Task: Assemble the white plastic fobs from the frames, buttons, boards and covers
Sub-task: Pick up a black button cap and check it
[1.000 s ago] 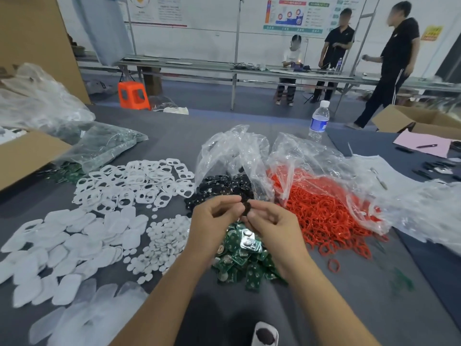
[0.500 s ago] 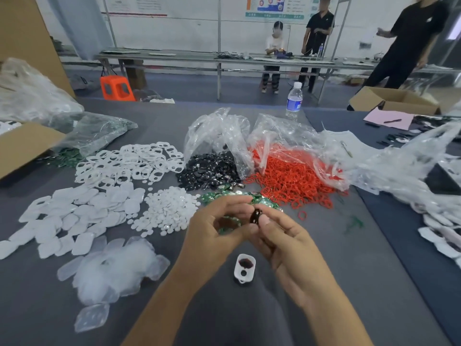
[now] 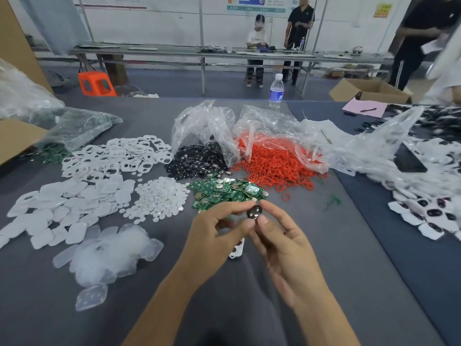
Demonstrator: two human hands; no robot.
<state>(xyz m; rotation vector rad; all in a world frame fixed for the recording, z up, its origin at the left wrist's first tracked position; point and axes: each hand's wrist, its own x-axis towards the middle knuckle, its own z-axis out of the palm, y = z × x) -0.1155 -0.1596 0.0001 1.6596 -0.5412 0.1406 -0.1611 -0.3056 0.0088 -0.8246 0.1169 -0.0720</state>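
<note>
My left hand (image 3: 214,231) and my right hand (image 3: 279,236) meet above the grey table and together pinch a small round black button (image 3: 254,212) between thumbs and fingertips. Under them lies a white fob frame (image 3: 237,249) with a dark part in it, mostly hidden by my hands. Just beyond are green boards (image 3: 224,191), black buttons (image 3: 197,161), red rings (image 3: 277,163), white discs (image 3: 159,198), white frames (image 3: 112,158) and white covers (image 3: 64,208).
Clear plastic bags (image 3: 207,126) rise behind the piles. A heap of translucent covers (image 3: 109,253) sits at left, finished fobs (image 3: 429,216) at right. A water bottle (image 3: 276,92) and a cardboard box (image 3: 369,92) stand at the far edge. People stand at a bench behind.
My hands have drawn back from the black button pile toward me with one button pinched. It now shows its round face between my fingertips, and the view has tilted up.
</note>
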